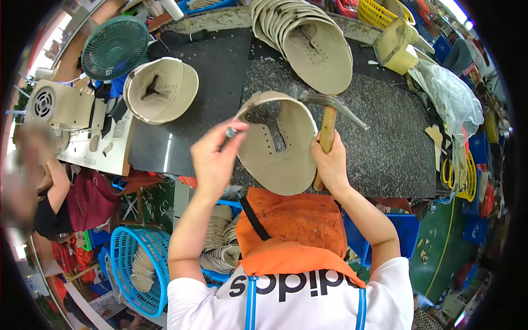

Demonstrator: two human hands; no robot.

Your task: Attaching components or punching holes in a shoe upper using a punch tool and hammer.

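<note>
A beige shoe upper (286, 170) with punched eyelet holes lies on the dark stone-like worktop (385, 143) in front of me. Above its left edge, my left hand (212, 165) is closed around a short silver-ended tool (231, 132), mostly covered by my fingers. My right hand (333, 165) grips the wooden handle of a hammer (327, 129) beside the upper's right edge. The hammer's metal head points away from me. Behind it lies a nested stack of similar uppers (324, 66); another single upper (184, 99) rests at the left.
A green fan (114, 47) and a beige machine (69, 104) stand to the left, where another person's arm (58, 179) shows. Clear plastic (451, 99) and a pale yellow container (404, 59) sit at the right. Below the worktop, a blue basket (118, 264) holds more uppers.
</note>
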